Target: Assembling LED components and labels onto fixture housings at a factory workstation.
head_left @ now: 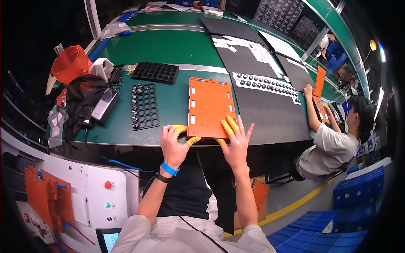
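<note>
An orange flat fixture plate [209, 105] with several white slots along its sides lies on the green table in front of me. My left hand [175, 143] pinches its near left corner, yellow finger cots on the thumb and a finger. At the near right corner, my right hand [235, 145] has two yellow-covered fingers on the plate's top and the covered thumb at its front edge; the other fingers stick out. Left of the plate lies a black tray [145, 107] with round pockets, small dark parts filling its left column. Another black pocket tray [155, 72] is behind it.
Black mats [270, 114] at the right carry a white strip [268, 84] with rows of small round black parts. A dark bag [80, 95] and an orange bag [71, 65] crowd the left. A co-worker [333, 143] handles another orange fixture. A white machine panel [99, 189] stands lower left.
</note>
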A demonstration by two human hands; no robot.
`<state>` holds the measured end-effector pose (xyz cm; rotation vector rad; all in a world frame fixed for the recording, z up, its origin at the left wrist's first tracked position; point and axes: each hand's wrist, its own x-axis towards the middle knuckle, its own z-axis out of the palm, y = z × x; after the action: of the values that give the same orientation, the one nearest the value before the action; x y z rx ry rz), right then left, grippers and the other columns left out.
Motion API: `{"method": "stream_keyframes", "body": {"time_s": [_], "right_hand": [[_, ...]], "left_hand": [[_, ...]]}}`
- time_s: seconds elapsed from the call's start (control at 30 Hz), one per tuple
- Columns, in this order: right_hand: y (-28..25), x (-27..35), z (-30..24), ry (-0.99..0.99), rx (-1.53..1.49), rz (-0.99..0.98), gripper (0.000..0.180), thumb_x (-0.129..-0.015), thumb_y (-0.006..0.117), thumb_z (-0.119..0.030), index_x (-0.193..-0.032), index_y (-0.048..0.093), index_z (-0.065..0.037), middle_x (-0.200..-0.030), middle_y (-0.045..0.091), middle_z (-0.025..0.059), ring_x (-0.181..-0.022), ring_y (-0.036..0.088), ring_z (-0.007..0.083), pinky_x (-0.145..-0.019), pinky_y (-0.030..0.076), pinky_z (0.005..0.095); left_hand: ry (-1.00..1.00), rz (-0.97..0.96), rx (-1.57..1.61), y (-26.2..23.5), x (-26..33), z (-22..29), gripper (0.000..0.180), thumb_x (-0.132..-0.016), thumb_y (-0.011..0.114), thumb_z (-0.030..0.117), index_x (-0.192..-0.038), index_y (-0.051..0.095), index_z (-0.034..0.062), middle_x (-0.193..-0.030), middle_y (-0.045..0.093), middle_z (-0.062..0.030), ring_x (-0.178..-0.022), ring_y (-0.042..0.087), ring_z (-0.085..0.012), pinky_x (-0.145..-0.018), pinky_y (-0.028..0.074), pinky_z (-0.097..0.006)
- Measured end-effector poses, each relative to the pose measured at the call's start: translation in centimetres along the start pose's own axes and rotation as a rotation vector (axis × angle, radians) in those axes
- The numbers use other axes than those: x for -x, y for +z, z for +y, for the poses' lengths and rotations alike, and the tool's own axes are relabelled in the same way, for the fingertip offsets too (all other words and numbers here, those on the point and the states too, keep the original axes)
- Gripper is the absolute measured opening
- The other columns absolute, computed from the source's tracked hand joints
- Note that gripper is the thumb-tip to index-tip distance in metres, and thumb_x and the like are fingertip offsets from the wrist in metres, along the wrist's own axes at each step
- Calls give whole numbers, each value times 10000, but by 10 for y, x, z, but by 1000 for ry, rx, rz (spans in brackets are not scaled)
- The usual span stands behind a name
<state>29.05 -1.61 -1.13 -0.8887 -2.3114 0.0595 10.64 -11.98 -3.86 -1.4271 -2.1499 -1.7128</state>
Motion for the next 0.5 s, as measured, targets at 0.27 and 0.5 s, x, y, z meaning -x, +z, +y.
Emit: {"method": "stream_keyframes", "body": {"time_s": [0.27, 0.5], "right_hand": [[28, -1, 15, -116, 35, 78, 426, -848, 738, -153, -1251, 664, -36, -1324, 637, 130, -1293, 565, 313, -1178, 271, 559], [28, -3, 17, -206, 36, 84, 360, -852, 716, -97, -1203, 688, -18, -1264, 677, 135, -1233, 615, 288, -1177, 276, 548]], "left_hand": [[97, 10, -176, 5, 4, -8, 451, -677, 861, 357, -907, 729, -8, -972, 672, -63, -984, 561, -270, -845, 469, -419], [61, -17, -171, 0, 6, -9, 468, -677, 859, 351, -923, 727, -25, -1019, 671, -71, -980, 573, -270, -832, 484, -415]]}}
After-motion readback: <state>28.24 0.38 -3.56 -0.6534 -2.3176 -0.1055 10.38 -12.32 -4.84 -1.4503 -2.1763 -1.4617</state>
